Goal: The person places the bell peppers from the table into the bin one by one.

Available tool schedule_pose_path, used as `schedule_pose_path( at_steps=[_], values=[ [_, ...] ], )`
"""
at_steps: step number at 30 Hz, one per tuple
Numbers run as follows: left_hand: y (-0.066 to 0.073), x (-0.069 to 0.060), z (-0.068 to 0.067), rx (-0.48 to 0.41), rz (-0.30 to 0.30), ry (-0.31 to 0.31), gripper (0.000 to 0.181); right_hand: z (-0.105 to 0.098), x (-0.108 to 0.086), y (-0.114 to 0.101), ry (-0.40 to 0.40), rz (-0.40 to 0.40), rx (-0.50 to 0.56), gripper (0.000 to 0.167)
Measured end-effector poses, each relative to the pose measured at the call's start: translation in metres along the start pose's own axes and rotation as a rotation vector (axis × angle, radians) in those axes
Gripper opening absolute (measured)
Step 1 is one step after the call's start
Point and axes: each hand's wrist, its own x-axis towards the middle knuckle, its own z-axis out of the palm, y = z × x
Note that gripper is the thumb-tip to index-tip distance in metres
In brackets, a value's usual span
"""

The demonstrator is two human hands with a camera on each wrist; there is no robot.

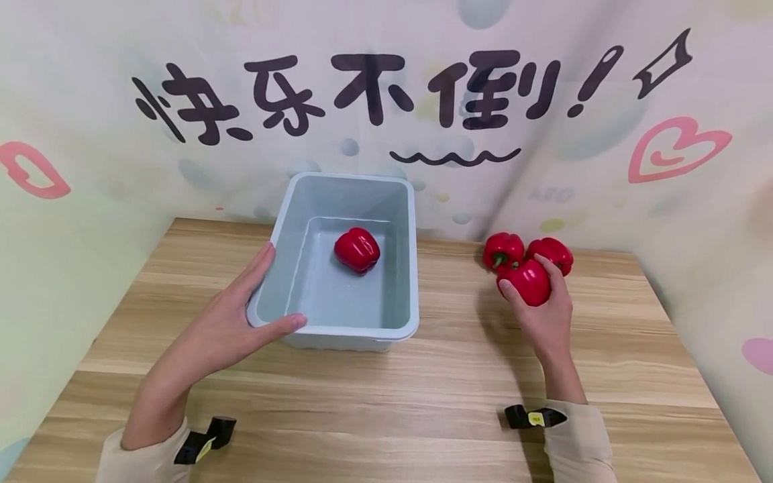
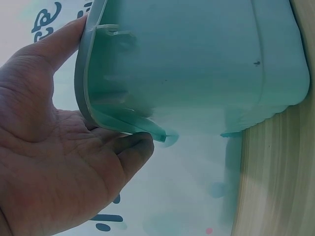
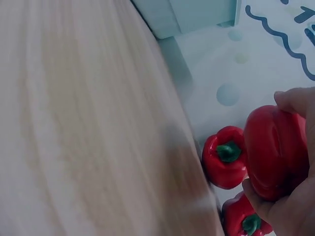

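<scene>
The left hand (image 1: 228, 322) is clamped on the pale blue bin (image 1: 356, 331), its thumb over the near rim and its fingers at the side wall. The right hand (image 1: 546, 318) grips a red bell pepper (image 1: 528, 284) between thumb and fingers; whether that pepper touches the surface (image 1: 447, 409) is hard to tell. Just beyond it, near the back edge, sit two more red peppers — a left-hand pepper (image 1: 502, 249), its green stem facing the person, and a right-hand pepper (image 1: 557, 251), partly hidden behind the fingers. The bin stands upright on the wood-grain surface, well apart from that group, and one red pepper (image 1: 357, 250) lies on its floor.

Behind everything hangs a pale printed cloth (image 1: 362, 147) with large dark characters and pink hearts. Light sleeves (image 1: 576, 429) cover both forearms, each with a black device (image 1: 516, 416) at the wrist.
</scene>
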Motion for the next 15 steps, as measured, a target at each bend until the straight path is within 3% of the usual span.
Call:
schedule_pose_path(
  at_steps=[9,15],
  values=[
    [0.0,0.001,0.0,0.001,0.002,-0.002,0.113,-0.001,-0.002,-0.013,-0.023,-0.033,0.013,0.076],
    [0.0,0.001,0.0,-0.007,0.009,-0.001,0.113,-0.004,-0.004,-0.023,-0.077,-0.038,0.01,0.078]
  ],
)
